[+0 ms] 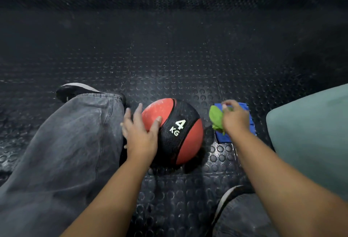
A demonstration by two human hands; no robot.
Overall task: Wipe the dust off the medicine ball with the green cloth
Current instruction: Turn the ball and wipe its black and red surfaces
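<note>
The ball (180, 133) sits on the floor (169, 58), left hand (140, 133) spread flat on its dusty red panel. The right hand (235, 118) pinches the green cloth (215, 118) atop a blue cloth (250, 122) just beside the ball; lift only the green, bunched for a firm wipe.

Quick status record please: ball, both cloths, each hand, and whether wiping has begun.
medicine ball: red and black, marked 4 KG, on the studded rubber floor, pale dust on its red panel
green cloth: right of the ball, bunched over the blue cloth
left hand: flat on the ball's left side
right hand: grips the green cloth
wiping: not begun; cloth clear of the ball
</note>
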